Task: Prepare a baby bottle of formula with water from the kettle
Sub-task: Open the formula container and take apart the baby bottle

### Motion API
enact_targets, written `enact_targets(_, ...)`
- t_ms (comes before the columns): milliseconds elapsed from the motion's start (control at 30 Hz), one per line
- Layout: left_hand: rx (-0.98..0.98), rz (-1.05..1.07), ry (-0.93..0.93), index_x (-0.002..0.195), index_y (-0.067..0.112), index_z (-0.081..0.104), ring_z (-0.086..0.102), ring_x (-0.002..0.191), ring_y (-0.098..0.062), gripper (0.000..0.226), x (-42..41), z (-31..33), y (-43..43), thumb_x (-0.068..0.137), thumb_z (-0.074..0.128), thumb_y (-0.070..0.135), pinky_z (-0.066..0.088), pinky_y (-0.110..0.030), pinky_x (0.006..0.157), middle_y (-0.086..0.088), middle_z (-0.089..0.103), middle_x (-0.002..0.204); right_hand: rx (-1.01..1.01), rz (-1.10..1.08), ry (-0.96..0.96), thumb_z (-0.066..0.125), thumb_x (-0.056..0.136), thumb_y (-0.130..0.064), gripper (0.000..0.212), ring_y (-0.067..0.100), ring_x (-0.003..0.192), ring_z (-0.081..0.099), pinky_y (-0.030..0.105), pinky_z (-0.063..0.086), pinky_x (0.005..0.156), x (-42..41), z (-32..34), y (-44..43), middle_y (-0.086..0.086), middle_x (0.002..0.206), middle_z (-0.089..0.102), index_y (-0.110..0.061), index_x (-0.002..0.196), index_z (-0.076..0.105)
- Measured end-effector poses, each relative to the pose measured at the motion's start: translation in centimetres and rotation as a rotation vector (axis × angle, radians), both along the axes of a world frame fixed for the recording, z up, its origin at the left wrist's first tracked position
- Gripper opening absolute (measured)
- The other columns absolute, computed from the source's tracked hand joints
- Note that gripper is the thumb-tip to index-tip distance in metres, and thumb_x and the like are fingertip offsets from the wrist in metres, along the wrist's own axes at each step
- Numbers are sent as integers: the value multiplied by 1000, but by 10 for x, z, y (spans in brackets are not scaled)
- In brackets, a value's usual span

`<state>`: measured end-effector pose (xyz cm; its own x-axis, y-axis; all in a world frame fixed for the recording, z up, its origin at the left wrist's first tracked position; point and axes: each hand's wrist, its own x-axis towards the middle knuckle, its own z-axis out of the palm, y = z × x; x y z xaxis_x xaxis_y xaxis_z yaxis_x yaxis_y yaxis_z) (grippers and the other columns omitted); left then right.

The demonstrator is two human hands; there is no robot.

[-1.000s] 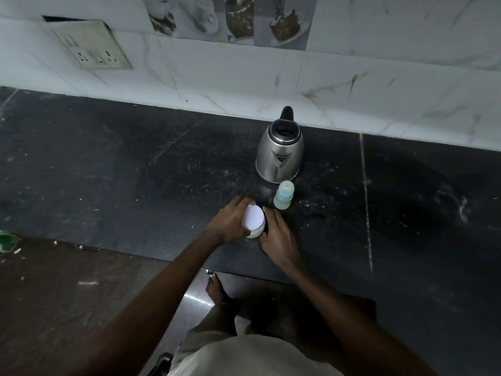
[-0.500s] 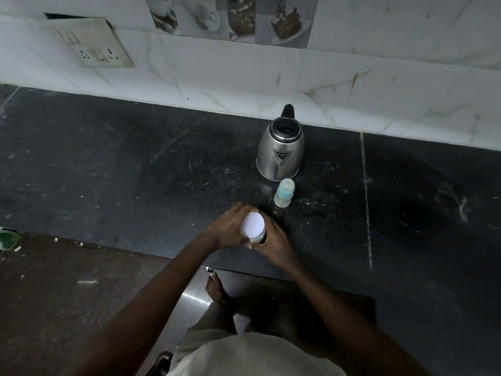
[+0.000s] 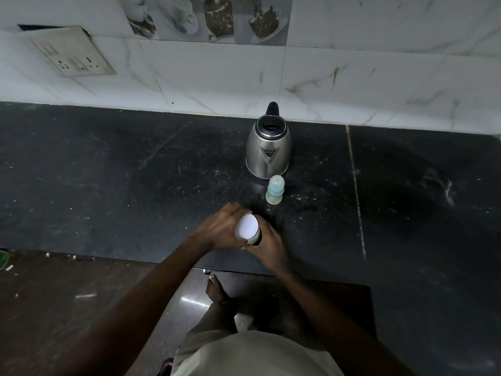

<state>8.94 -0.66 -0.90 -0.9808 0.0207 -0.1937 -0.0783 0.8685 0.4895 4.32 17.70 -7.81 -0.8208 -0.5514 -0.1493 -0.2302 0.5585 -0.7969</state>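
Note:
A small formula jar with a white lid [image 3: 246, 226] is held between both hands above the front of the black counter [image 3: 108, 185]. My left hand [image 3: 221, 230] grips the white lid from the left. My right hand [image 3: 268, 246] wraps the jar's body from the right and hides most of it. Just beyond the hands stands a small baby bottle [image 3: 275, 189] with a pale blue cap, upright and untouched. Behind it a steel kettle [image 3: 268, 149] with a black lid and handle sits near the wall, its spout facing me.
A white marble-tiled wall [image 3: 352, 77] backs the counter, with a socket plate [image 3: 73, 52] at upper left. The counter's front edge runs just below my hands. Below it show the floor and a bare foot [image 3: 215, 290]. A pale seam [image 3: 355, 191] crosses the counter right of the kettle.
The jar has come up off the counter and toward me. My right hand has closed around its body while my left hand stays over the lid.

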Motion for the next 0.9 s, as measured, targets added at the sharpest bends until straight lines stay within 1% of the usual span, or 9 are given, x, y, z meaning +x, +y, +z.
enact_targets(133, -16, -77, -1, 144, 13, 56, 57, 125, -30, 85, -4, 2, -4, 72, 88, 45, 56, -45, 99, -11, 57, 135, -15, -56, -7, 91, 68, -27, 96, 15, 140, 50, 33, 45, 112, 9, -5, 1, -3, 153, 53, -21, 152, 47)
enact_targets(200, -15, -116, -8, 144, 11, 56, 56, 126, -30, 83, -8, 3, -7, 74, 88, 42, 52, -44, 104, -12, 57, 136, -40, -51, -44, 93, 66, -26, 96, 14, 139, 49, 33, 43, 113, 7, -6, 1, -1, 151, 52, -18, 150, 47)
enact_targets(300, 0, -187, -48, 146, 12, 54, 51, 131, -26, 81, -15, 4, -14, 76, 88, 35, 40, -33, 113, -10, 55, 140, -85, 22, -108, 96, 63, -24, 108, 12, 144, 42, 31, 38, 118, -3, -10, -1, -2, 156, 45, -16, 154, 39)
enact_targets(367, 27, -223, -49, 145, 12, 55, 51, 129, -21, 79, -17, 4, -17, 76, 88, 32, 34, -22, 110, -9, 57, 137, -85, 35, -155, 98, 61, -20, 111, 8, 144, 41, 29, 36, 119, -5, -10, -4, -5, 157, 44, -18, 155, 38)
enact_targets(433, 39, -236, -25, 143, 14, 57, 51, 124, -17, 76, -15, 2, -17, 76, 89, 33, 33, -16, 106, -6, 58, 133, -86, 7, -165, 97, 62, -17, 105, 7, 139, 45, 32, 40, 116, -2, -12, -7, -4, 153, 48, -19, 152, 42)
enact_targets(533, 36, -231, 26, 143, 15, 57, 55, 119, -17, 77, -7, -2, -14, 76, 87, 37, 46, -26, 104, -3, 56, 129, -109, -49, -146, 94, 63, -17, 101, 15, 140, 48, 37, 42, 115, 6, -16, -10, 1, 152, 51, -14, 151, 45)
enact_targets(600, 28, -215, 51, 145, 13, 56, 58, 117, -20, 78, -3, -4, -12, 76, 85, 37, 51, -32, 102, -6, 56, 129, -113, -80, -126, 91, 62, -20, 99, 18, 139, 50, 38, 43, 114, 10, -19, -12, 4, 151, 52, -12, 150, 45)
enact_targets(767, -57, -175, 46, 150, 11, 52, 59, 124, -28, 85, 6, -2, -9, 78, 85, 45, 54, -40, 104, -12, 54, 140, -112, -71, -90, 92, 64, -17, 99, 16, 138, 50, 37, 44, 114, 14, -21, -14, 1, 151, 51, -15, 151, 44)
enact_targets(900, -103, -162, 27, 152, 14, 49, 60, 124, -32, 88, 10, -2, -6, 79, 81, 51, 57, -45, 100, -13, 52, 144, -123, -87, -79, 94, 66, -25, 97, 12, 136, 52, 35, 45, 112, 14, -22, -16, -4, 149, 53, -21, 149, 45)
